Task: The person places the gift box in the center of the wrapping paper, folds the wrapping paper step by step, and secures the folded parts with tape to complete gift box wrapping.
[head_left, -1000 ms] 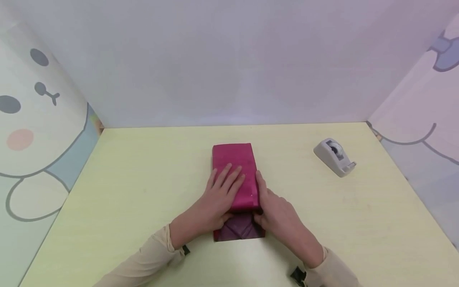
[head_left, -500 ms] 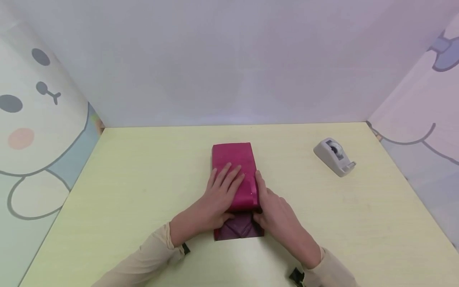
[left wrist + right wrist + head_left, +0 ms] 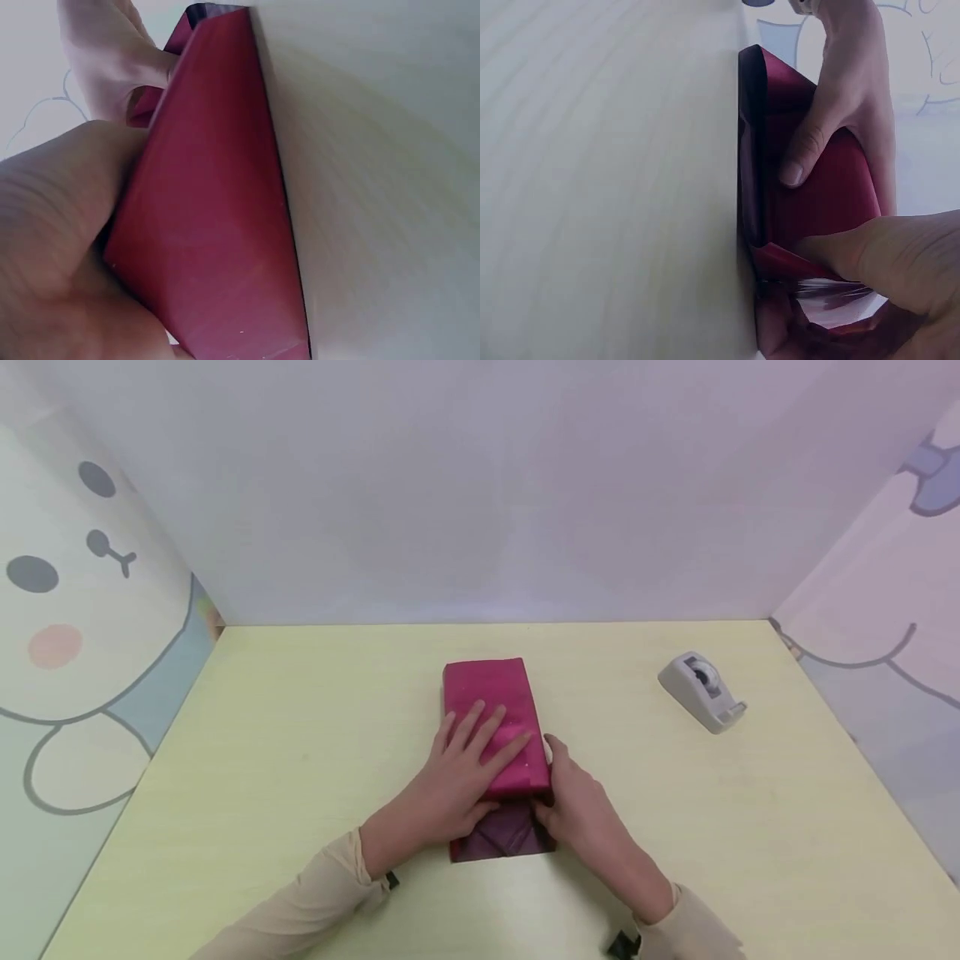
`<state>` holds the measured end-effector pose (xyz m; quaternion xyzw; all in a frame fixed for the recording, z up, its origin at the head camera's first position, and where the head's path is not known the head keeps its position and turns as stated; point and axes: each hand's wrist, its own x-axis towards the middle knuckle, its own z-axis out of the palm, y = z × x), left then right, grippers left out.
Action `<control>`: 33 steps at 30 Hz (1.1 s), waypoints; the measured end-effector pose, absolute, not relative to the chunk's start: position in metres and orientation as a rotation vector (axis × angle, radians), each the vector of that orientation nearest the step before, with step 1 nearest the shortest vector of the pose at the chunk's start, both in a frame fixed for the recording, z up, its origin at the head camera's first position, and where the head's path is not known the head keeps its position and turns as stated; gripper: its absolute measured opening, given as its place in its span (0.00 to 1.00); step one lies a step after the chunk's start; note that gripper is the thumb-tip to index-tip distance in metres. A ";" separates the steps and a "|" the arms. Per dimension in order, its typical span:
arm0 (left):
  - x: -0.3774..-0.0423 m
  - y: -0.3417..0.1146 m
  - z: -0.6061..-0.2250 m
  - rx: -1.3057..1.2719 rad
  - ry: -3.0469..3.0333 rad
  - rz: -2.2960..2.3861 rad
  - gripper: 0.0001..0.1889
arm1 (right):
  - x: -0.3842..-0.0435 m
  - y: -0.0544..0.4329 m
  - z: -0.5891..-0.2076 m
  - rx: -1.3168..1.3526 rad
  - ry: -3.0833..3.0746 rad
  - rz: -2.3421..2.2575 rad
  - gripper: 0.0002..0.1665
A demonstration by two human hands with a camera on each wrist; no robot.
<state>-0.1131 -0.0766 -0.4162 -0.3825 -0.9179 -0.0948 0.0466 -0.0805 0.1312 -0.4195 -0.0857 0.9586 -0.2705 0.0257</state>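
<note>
A box wrapped in magenta paper (image 3: 483, 681) lies lengthwise on the pale table (image 3: 315, 718). From its near end a paper flap (image 3: 504, 843) with a dark purple inner face spreads toward me. My left hand (image 3: 453, 777) rests on top, fingers straight and spread, its thumb on the near end. At the near right corner my right hand (image 3: 585, 806) pinches the side fold of the wrapping. In the right wrist view its thumb (image 3: 855, 251) sits at the end face, while curled fingers (image 3: 776, 322) lie outside the fold. The left wrist view shows the box's smooth left side (image 3: 217, 187).
A grey tape dispenser (image 3: 697, 692) with a roll of tape stands at the back right of the table. A plain pale wall (image 3: 487, 493) closes off the back, and cartoon-printed panels (image 3: 82, 610) flank both sides.
My right forefinger has drawn back and bent along the box's right side. My left forefinger has spread rightward across the top. The box stays in nearly the same place.
</note>
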 end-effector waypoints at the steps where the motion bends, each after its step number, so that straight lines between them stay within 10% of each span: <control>1: -0.113 -0.077 -0.416 -1.166 -2.801 -0.286 0.53 | -0.081 0.132 -0.420 -0.249 2.958 -0.855 0.52; 23: -0.118 -0.086 -0.405 -1.199 -2.935 -0.528 0.55 | -0.085 0.140 -0.411 -0.299 2.826 -0.897 0.40; 33: -0.127 -0.095 -0.398 -1.193 -2.844 -0.453 0.29 | -0.096 0.175 -0.384 -0.420 2.525 -1.034 0.41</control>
